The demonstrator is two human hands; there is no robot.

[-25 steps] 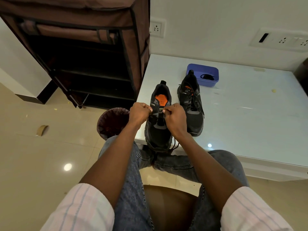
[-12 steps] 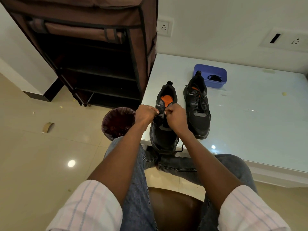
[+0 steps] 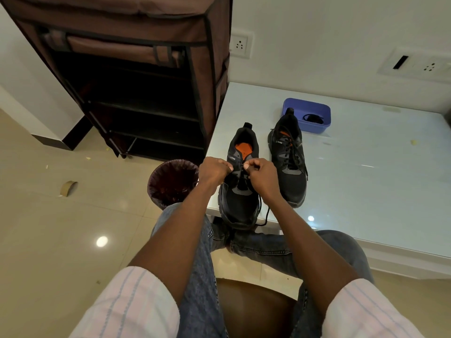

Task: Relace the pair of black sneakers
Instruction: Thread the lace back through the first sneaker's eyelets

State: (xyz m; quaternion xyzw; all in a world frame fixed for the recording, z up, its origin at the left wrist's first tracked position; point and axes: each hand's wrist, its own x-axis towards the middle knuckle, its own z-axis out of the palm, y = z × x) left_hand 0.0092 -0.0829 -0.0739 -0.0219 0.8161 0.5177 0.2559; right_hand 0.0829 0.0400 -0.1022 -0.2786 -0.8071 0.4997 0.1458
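Note:
Two black sneakers with orange insoles stand side by side on the white table [image 3: 366, 186], toes toward me. The left sneaker [image 3: 240, 206] sits at the table's front left corner, its toe over the edge. My left hand [image 3: 213, 170] and my right hand [image 3: 261, 174] meet over its eyelets, each pinching a black lace [image 3: 264, 214]; a loose lace end hangs down off the table edge. The right sneaker [image 3: 289, 162] is laced, its lace ends lying loose on its upper.
A blue plastic tub [image 3: 307, 114] holding a coiled black lace stands behind the right sneaker. A lined waste bin [image 3: 172, 182] stands on the floor left of the table. A brown fabric shoe rack [image 3: 136, 76] stands behind the bin. A tape roll [image 3: 68, 187] lies on the tiles.
My hands have stayed over the left sneaker's eyelets and drawn slightly closer together on the lace. The camera has shifted a little, so the shoes sit further right in view.

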